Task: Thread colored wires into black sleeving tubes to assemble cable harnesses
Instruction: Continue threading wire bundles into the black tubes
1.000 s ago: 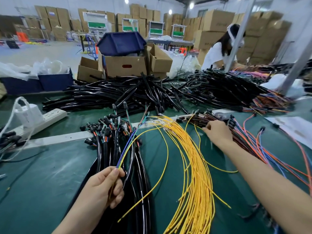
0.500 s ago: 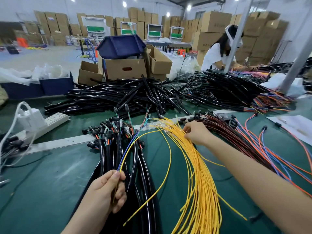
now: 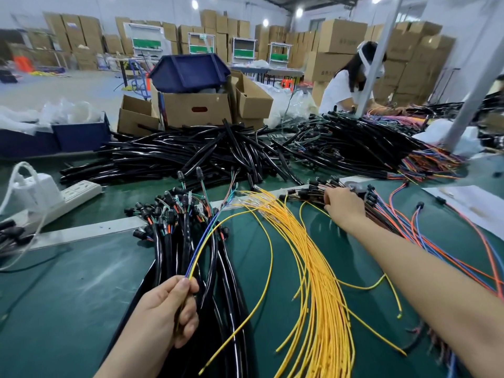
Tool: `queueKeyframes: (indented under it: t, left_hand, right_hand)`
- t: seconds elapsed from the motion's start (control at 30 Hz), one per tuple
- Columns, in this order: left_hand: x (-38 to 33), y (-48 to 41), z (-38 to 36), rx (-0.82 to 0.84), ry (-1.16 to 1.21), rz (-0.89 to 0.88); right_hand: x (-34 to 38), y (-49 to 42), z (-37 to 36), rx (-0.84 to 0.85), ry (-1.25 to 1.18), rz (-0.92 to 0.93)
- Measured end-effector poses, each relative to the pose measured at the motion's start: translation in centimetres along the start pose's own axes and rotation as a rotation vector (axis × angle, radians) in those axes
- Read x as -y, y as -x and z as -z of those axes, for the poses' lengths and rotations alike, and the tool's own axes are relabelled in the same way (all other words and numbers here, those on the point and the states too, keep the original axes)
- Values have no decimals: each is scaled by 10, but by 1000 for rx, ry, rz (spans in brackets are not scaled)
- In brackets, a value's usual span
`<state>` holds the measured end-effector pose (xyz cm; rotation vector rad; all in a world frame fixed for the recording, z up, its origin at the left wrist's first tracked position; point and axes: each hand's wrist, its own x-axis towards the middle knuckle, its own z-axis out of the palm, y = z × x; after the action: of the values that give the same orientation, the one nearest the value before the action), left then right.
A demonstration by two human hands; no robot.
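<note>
My left hand (image 3: pixel 169 309) pinches a thin bunch of blue, green and yellow wires (image 3: pixel 203 245) that rise away from it, above a pile of black sleeved harnesses (image 3: pixel 174 230) with connector ends. A fan of loose yellow wires (image 3: pixel 316 274) lies in the middle of the green table. My right hand (image 3: pixel 345 211) reaches past them, its fingers curled on the connector ends of a dark brown wire bundle (image 3: pixel 305 193). A single yellow wire loops up to that hand. Empty black sleeving tubes (image 3: pixel 191 156) are heaped behind.
Orange and blue wires (image 3: pixel 436 246) spread at the right, under my forearm. A white power strip (image 3: pixel 71 195) and charger sit at the left. Cardboard boxes (image 3: pixel 196 107) and a blue bin stand behind. Another person (image 3: pixel 346 88) works at the far right beside metal posts.
My right hand has left the tips of the yellow wires and moved right, back onto the brown wire bundle. My left hand keeps its hold on the colored wires.
</note>
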<state>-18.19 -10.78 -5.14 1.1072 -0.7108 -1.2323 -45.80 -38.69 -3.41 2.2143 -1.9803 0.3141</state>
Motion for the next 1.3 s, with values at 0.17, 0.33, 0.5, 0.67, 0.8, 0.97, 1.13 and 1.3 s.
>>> queueKeyframes:
  t: [0.17,0.33,0.5,0.67,0.8,0.97,1.13,1.3]
  left_hand:
    - [-1,1,0,-6,-42,11]
    - [-2,1,-2,-17,-58,29]
    - [-2,1,-2,-24,-71,33]
    - [-3,3,-1,-31,-12,39]
    - [-8,2,-2,-7,54,90]
    - [-10,4,-3,36,132,113]
    - [-11,5,0,84,120,98]
    - [-11,7,4,114,42,118]
  right_hand:
    - [3,-12,15,-104,110,113]
    - [5,-25,60,-276,-202,-78]
    - [37,-36,128,116,34,-58]
    - [84,-27,180,-378,-139,100]
    - [125,-6,219,-411,-668,281]
    - [165,36,227,292,-1445,330]
    - [194,62,185,693,-1445,365]
    - [204,53,144,619,-1297,300]
